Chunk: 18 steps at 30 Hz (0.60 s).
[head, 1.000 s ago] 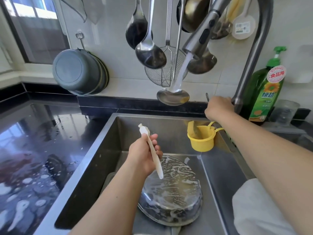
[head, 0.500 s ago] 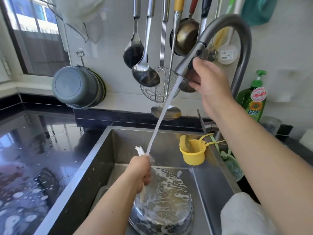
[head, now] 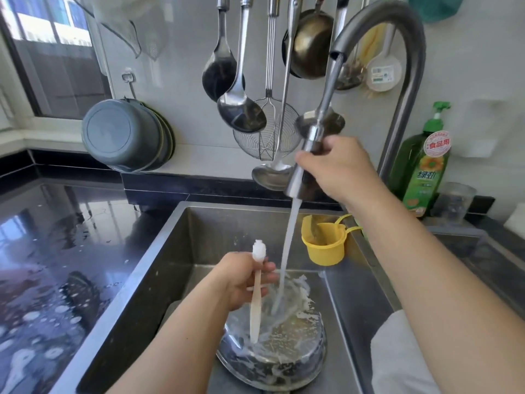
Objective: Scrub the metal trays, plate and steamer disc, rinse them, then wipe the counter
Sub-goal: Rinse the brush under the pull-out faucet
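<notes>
A soapy round metal tray [head: 279, 354] lies upside down in the steel sink [head: 159, 268]. My left hand [head: 241, 280] grips a pale toothbrush [head: 257, 294] above the tray, bristle end up. My right hand [head: 338, 169] holds the pull-out faucet spray head [head: 308, 163], drawn down from the curved faucet neck [head: 409, 81] on its hose. The water stream [head: 287, 251] falls from the head onto the foamy tray beside the toothbrush.
A yellow cup [head: 324, 244] hangs at the sink's back right. A green dish-soap bottle [head: 423, 163] and a clear cup [head: 454, 203] stand right of the faucet. Ladles and strainers [head: 241, 89] hang on the wall. Grey basins [head: 127, 135] hang left. The black counter [head: 56, 251] is wet.
My right hand went from the faucet base to the spray head and pulled it down out of the neck. The stream now falls onto the tray. The toothbrush turned more upright.
</notes>
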Each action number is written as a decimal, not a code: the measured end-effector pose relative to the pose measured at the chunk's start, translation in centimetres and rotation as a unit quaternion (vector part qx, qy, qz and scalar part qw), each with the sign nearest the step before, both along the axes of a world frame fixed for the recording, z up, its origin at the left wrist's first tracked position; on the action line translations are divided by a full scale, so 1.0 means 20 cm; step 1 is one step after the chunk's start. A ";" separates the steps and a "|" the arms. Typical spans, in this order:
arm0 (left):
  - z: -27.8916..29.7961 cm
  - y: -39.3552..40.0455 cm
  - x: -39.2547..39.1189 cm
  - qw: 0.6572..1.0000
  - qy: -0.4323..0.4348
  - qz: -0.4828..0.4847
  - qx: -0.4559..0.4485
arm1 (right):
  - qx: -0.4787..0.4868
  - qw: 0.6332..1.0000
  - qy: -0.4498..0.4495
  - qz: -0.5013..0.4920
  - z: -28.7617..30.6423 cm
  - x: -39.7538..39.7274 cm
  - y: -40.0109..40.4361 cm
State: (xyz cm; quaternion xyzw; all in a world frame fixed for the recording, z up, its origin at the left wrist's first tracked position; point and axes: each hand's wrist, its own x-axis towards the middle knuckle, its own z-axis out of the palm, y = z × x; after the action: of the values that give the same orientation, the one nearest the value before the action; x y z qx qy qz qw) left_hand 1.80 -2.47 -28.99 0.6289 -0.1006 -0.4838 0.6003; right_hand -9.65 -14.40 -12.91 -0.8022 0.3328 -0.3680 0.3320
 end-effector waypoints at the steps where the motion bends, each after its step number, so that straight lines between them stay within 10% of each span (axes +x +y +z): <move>1: 0.00 0.00 0.00 1.000 0.010 0.002 -0.001 | 0.026 0.999 0.020 0.020 -0.04 -0.01 0.03; 8: -0.01 0.00 -0.01 0.999 -0.030 0.002 0.017 | 0.108 0.988 0.063 0.095 -0.14 -0.01 0.04; 14: -0.02 -0.05 -0.10 0.934 -0.350 -0.039 0.062 | 0.123 0.984 0.014 0.130 -0.16 0.04 0.07; 18: 0.00 -0.07 -0.13 0.900 -0.408 -0.122 0.096 | 0.071 0.992 0.018 0.106 -0.19 0.07 0.05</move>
State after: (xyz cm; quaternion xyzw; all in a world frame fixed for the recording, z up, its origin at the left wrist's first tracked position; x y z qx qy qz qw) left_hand -0.75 -3.80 -29.01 0.8088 -0.3653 -0.2616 0.3794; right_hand -8.24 -13.48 -16.76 -0.8139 0.2771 -0.2916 0.4192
